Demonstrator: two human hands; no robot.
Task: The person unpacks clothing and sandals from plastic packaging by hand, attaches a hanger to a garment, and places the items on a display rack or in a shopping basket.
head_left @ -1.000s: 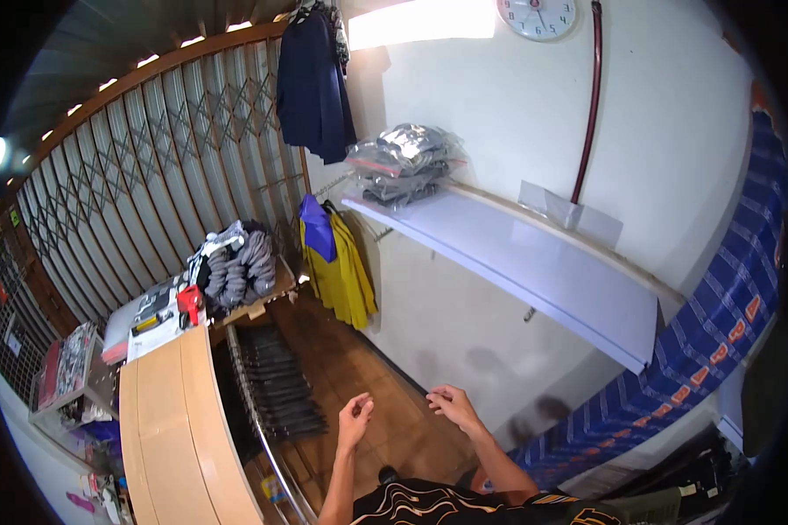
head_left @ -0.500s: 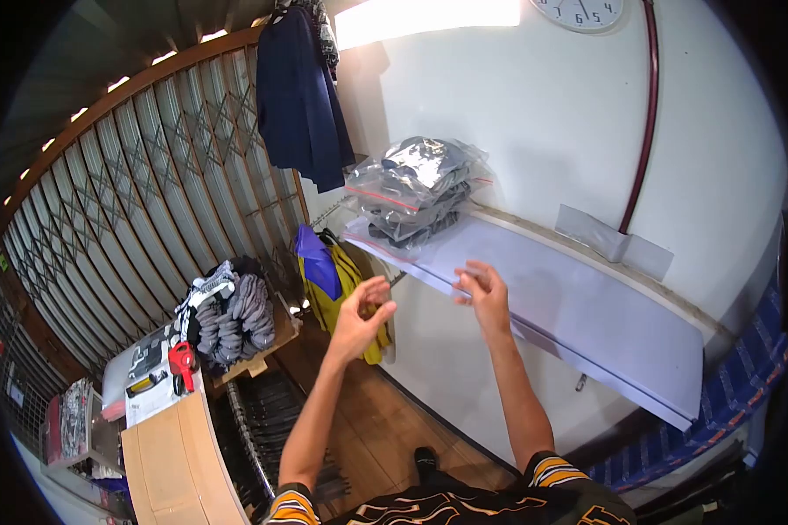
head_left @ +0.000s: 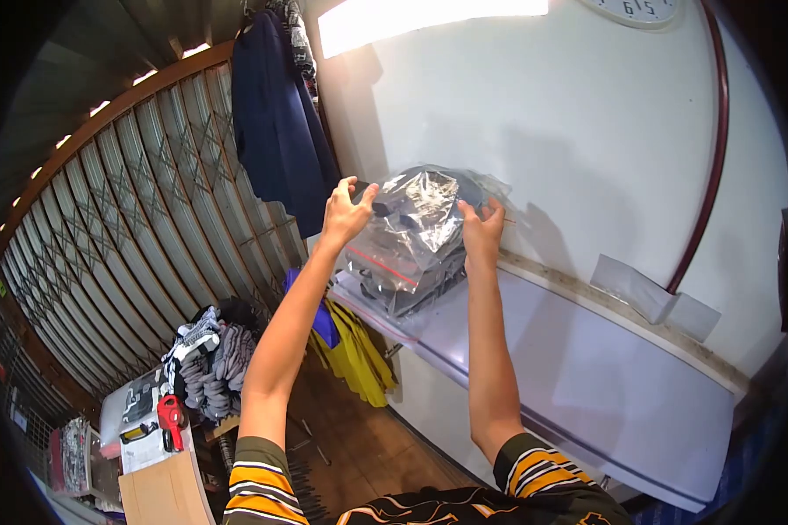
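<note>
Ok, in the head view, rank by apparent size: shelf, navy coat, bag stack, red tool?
1. shelf
2. coat and bag stack: about alike, so not ranked
3. red tool: smallest, though it lies farther off

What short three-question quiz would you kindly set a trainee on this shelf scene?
1. True or false: the left hand and the right hand both touch the stack of bagged clothes.
2. The stack rests on: A) the white shelf, B) the floor, C) a chair.
3. What colour is the hanging jacket left of the stack?
Key: 1 true; 2 A; 3 dark blue.
</note>
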